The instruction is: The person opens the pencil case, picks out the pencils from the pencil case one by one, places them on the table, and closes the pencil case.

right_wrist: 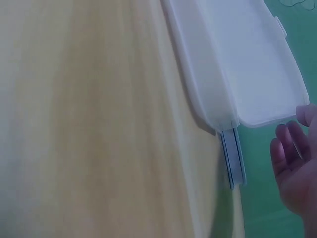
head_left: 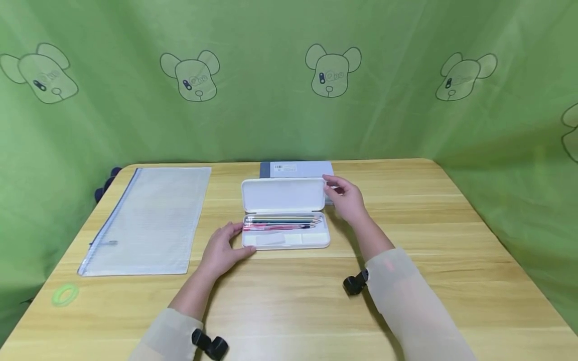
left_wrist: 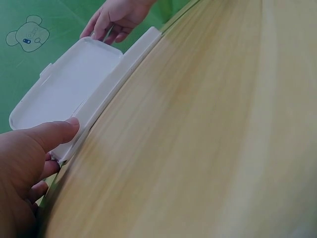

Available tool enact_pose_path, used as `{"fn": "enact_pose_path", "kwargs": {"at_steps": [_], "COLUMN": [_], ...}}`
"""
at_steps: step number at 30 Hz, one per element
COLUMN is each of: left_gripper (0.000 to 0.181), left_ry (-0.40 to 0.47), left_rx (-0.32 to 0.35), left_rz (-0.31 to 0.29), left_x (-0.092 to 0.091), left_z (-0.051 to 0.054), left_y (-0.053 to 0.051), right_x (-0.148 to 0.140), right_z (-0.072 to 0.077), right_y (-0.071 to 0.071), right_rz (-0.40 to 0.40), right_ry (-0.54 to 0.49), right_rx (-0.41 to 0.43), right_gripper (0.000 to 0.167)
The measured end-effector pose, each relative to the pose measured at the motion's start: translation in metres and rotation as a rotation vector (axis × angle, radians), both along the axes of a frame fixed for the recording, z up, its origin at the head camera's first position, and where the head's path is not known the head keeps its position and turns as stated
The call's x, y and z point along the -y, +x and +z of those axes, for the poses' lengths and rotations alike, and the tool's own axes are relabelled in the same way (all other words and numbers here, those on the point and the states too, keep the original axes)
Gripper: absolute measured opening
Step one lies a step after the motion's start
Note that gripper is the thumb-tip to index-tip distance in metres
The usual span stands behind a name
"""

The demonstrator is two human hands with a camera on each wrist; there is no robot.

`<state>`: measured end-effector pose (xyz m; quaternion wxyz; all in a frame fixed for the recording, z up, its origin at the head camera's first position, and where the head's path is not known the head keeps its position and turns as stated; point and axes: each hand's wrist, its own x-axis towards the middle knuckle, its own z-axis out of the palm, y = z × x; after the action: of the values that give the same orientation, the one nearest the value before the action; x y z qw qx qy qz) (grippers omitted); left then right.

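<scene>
A white pencil case (head_left: pixel 316 240) lies open on the table, its lid (head_left: pixel 283 195) raised at the back. Several pencils (head_left: pixel 280 221) and a white slip (head_left: pixel 270 239) lie in its tray. My left hand (head_left: pixel 221 251) holds the case's left end, with the thumb on the front edge and fingers along the side. In the left wrist view the thumb (left_wrist: pixel 59 133) presses the front wall. At the lid's upper right corner, my right hand (head_left: pixel 348 198) pinches the edge between thumb and fingers; the right wrist view shows the thumb (right_wrist: pixel 304 115) on that edge.
Behind the lid lies a blue-grey notebook or box (head_left: pixel 307 169) with a barcode label, partly hidden. A translucent zip pouch (head_left: pixel 149 220) lies flat at the left, with a green ring (head_left: pixel 65 295) near its front corner. A green curtain (head_left: pixel 271 125) hangs around the table.
</scene>
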<state>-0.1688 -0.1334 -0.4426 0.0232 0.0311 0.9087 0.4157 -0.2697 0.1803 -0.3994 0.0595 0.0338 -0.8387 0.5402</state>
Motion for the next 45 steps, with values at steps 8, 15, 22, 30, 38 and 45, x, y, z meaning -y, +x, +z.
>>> {"fn": "enact_pose_path", "kwargs": {"at_steps": [8,15,22,30,38,45], "left_gripper": [0.073,0.074,0.073,0.073,0.073,0.074], "left_ry": [-0.002,0.0,-0.003,-0.002,-0.002,-0.003], "left_rx": [-0.017,-0.007,-0.011,-0.005,-0.008,0.001], "left_rz": [0.001,-0.003,-0.008,-0.007,-0.008,-0.009], "left_x": [0.001,0.001,0.001,0.001,0.001,0.001], "left_z": [-0.003,-0.002,-0.002,-0.001,-0.001,-0.001], "left_y": [-0.001,0.0,0.0,0.0,0.0,0.0], "right_x": [-0.003,-0.001,0.004,0.012,0.018,0.021], "right_z": [-0.002,-0.008,-0.017,-0.015,-0.012,-0.01], "right_y": [0.023,0.037,0.038,0.035,0.033,0.032], "right_rz": [-0.034,0.107,0.23,0.299,0.316,0.325], "right_ry": [-0.054,0.139,0.29,0.503,0.632,0.68], "right_rx": [-0.092,-0.054,0.041,0.002,0.019,0.035], "right_gripper": [0.031,0.027,0.029,0.026,0.026,0.023]}}
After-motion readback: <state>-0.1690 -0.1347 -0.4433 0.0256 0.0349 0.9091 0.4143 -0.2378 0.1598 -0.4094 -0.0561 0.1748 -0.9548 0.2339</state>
